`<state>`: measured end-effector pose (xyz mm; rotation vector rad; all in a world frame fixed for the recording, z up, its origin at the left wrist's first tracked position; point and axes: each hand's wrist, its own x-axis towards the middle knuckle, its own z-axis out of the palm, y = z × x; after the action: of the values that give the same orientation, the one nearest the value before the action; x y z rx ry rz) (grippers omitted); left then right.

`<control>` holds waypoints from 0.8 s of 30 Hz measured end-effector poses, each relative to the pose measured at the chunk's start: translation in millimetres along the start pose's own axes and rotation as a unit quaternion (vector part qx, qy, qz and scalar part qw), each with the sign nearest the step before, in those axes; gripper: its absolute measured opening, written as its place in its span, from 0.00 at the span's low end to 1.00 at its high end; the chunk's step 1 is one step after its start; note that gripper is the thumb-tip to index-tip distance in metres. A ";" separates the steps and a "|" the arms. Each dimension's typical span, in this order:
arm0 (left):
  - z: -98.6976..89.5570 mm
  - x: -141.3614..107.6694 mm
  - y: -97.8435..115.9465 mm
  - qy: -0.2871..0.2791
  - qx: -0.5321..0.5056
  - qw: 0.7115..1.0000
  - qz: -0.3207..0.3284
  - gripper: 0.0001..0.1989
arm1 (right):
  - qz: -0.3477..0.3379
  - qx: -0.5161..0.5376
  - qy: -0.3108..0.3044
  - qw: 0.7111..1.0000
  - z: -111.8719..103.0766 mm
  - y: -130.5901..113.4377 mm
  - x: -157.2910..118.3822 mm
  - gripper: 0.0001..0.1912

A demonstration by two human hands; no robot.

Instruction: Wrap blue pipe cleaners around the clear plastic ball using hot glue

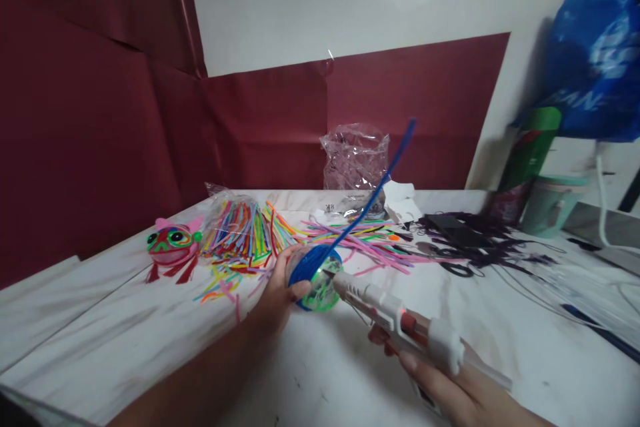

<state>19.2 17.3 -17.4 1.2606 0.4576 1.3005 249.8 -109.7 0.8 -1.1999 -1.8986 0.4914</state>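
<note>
My left hand [286, 283] grips a rounded craft piece [320, 290] with blue and bright green strips wound on it. From its top a long blue pipe cleaner [383, 181] sticks up to the right. My right hand [430, 373] is closed around a white glue gun [380, 307] with a small orange-red light. The gun's dark nozzle points left and sits at the face of the craft piece; whether it touches, I cannot tell. Part of the piece is hidden behind my left fingers.
A finished-looking pink animal head [173, 248] stands at the left. Bundled pipe cleaners [237, 230] lie beside it, with loose pink strips [380, 253] behind my hands. Clear plastic wrap [355, 157], dark purple strands [480, 240], scissors [455, 267] and a pale green cup [553, 207] are farther back.
</note>
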 end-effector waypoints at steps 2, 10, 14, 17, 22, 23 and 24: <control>1.6 -0.6 -0.3 -0.010 0.005 1.000 0.007 0.35 | -0.015 0.001 -0.005 1.000 -0.8 -4.6 0.7 0.14; -4.9 2.7 -4.5 -0.033 0.025 0.999 0.014 0.38 | -0.014 0.018 0.004 1.000 -0.8 -7.8 3.6 0.13; -4.8 2.8 -1.6 -0.029 0.029 0.999 0.007 0.37 | 0.017 0.002 0.003 1.000 0.0 1.7 -0.3 0.15; -2.5 1.5 1.1 -0.046 0.024 0.999 -0.005 0.35 | 0.003 0.004 -0.002 1.000 -0.2 -2.6 -0.3 0.14; -1.4 0.5 1.6 -0.047 0.020 0.999 0.007 0.36 | 0.006 0.004 0.009 1.000 -0.6 -9.6 1.4 0.14; -1.6 0.4 1.6 -0.048 0.019 0.999 0.009 0.37 | 0.016 -0.002 0.011 1.000 -0.2 -8.3 1.2 0.15; -1.9 0.3 1.7 -0.049 0.020 0.999 0.009 0.37 | 0.026 -0.008 0.011 1.000 0.3 -6.5 0.8 0.16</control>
<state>16.9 18.0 -16.3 1.3575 0.4044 1.2429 245.8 -112.0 5.4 -1.2615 -1.8595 0.4892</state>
